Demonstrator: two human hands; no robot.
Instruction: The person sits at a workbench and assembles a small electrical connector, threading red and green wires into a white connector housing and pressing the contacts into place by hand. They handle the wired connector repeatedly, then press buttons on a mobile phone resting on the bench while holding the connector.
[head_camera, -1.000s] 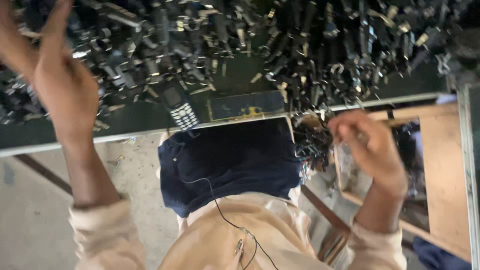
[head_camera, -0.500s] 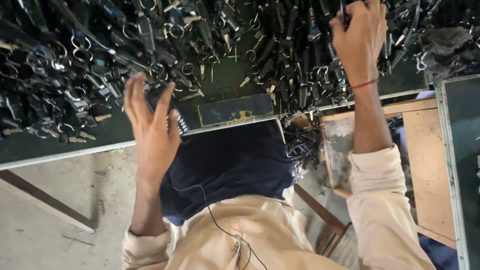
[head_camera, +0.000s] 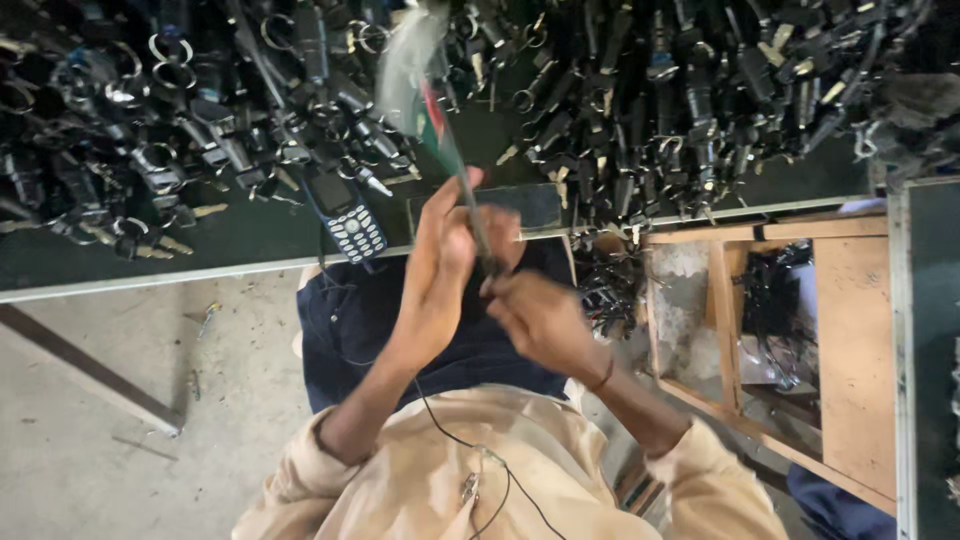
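My left hand (head_camera: 440, 255) and my right hand (head_camera: 540, 320) meet above my lap, just in front of the table edge. Both grip the lower end of a thin dark stick (head_camera: 470, 205). The stick rises over the table and ends in a motion-blurred pale tuft with red and green on it (head_camera: 415, 75). My right wrist carries a thin red band (head_camera: 601, 376). A heap of black metal parts with rings and brass-coloured keys (head_camera: 200, 130) covers the dark tabletop (head_camera: 250, 240) behind the stick.
A small blue keypad phone (head_camera: 347, 216) lies at the table's front edge, left of my hands. A wooden tray (head_camera: 850, 330) with black parts stands to the right. A thin black cable (head_camera: 470, 470) runs down my beige shirt. Concrete floor (head_camera: 100, 430) shows at lower left.
My left hand has come back from the left of the table and my right hand from the heap. They now meet over my lap, holding the stick.
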